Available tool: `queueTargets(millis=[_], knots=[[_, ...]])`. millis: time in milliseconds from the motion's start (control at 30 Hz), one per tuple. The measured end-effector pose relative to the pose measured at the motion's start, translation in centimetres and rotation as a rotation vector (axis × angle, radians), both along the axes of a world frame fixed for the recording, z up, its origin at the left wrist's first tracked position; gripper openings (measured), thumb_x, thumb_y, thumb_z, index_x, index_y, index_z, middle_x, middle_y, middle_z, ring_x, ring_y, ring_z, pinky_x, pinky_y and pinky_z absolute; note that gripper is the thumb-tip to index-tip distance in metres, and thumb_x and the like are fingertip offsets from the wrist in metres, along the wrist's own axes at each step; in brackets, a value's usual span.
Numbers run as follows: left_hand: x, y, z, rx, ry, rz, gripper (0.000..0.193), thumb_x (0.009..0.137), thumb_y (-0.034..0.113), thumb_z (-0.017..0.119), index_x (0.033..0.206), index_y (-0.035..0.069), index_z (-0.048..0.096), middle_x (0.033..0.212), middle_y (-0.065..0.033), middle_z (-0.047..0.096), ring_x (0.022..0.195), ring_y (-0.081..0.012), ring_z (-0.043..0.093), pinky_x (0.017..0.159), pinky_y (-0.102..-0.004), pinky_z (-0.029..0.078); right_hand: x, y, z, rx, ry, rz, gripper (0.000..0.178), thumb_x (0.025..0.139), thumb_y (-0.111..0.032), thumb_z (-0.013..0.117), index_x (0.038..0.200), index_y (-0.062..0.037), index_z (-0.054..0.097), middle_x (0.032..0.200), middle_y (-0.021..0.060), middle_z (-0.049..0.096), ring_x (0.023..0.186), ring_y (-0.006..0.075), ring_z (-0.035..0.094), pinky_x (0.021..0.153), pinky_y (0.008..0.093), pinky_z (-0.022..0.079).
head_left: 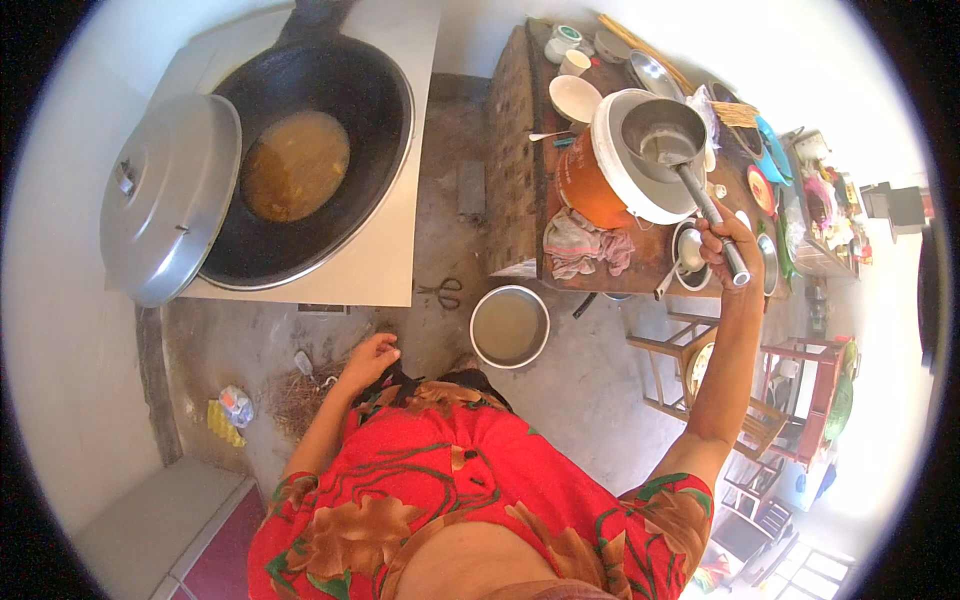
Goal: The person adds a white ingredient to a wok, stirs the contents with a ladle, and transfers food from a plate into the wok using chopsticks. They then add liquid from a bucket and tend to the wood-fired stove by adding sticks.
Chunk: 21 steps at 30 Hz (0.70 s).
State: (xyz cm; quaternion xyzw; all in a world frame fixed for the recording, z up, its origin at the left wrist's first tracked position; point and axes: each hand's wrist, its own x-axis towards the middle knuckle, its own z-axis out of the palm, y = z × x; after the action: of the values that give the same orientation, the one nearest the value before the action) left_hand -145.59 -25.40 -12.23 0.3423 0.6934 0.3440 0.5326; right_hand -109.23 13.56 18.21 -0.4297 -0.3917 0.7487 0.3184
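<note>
My right hand [732, 250] is wrapped round the long handle of a metal water ladle [662, 120], whose round bowl is over the mouth of an orange bucket [585, 185] with a white rim. How full the bucket is cannot be made out. My left hand [374, 354] hangs at my left side, empty, its fingers loosely apart. To the left, a big black wok [375, 190] set in the stove holds brownish broth [297, 165] with small yellowish bits. A domed metal lid [170, 200] leans over the wok's left edge.
On the floor before me stands a metal basin [510, 327] with cloudy liquid. Scissors [447, 293] lie near it. The brown table [640, 262] carries a cloth [585, 243], a white bowl [575, 98] and several dishes. A wooden stool [675, 345] stands at right; twigs [300, 395] lie at left.
</note>
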Motion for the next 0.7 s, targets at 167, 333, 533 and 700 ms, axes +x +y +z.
queueTargets(millis=[167,333,533,700], knots=[[0.2,0.8,1.1,0.006,-0.03,-0.027,0.038,0.081,0.02,0.062,0.112,0.001,0.053,0.092,-0.0104,0.06,0.086,-0.018,0.057,0.076,-0.0306,0.046,0.6,-1.4,1.4,-0.017,0.111,0.014,0.051,0.073,0.001,0.045,0.124,0.006,0.035,0.082,0.0143,0.049,0.049,0.0101,0.043,0.035,0.0191,0.033],[0.1,0.5,1.3,0.026,-0.01,-0.039,0.038,0.081,0.021,0.062,0.112,0.001,0.053,0.091,-0.0107,0.06,0.086,-0.0179,0.057,0.077,-0.0307,0.046,-0.7,-0.3,-0.2,0.051,-0.104,0.013,0.048,0.072,0.002,0.047,0.118,0.0065,0.039,0.071,0.0113,0.05,0.045,0.0104,0.045,0.034,0.0192,0.033],[-0.7,-0.6,1.0,0.022,-0.002,0.014,0.037,0.081,0.02,0.062,0.111,0.001,0.054,0.093,-0.0119,0.06,0.088,-0.0191,0.057,0.078,-0.0316,0.046,-1.7,4.5,-5.9,0.075,-0.398,0.05,0.027,0.066,0.002,0.052,0.092,0.0024,0.045,0.052,0.0084,0.047,0.035,0.0152,0.044,0.03,0.0248,0.032],[-1.1,-1.8,1.2,-0.006,0.01,0.032,0.037,0.08,0.02,0.063,0.111,0.003,0.055,0.094,-0.0113,0.059,0.087,-0.0186,0.056,0.077,-0.031,0.046,-3.5,5.0,-6.6,0.187,-0.644,0.029,0.007,0.061,0.0,0.056,0.06,-0.0023,0.049,0.05,0.0085,0.047,0.037,0.0176,0.049,0.031,0.0296,0.036]])
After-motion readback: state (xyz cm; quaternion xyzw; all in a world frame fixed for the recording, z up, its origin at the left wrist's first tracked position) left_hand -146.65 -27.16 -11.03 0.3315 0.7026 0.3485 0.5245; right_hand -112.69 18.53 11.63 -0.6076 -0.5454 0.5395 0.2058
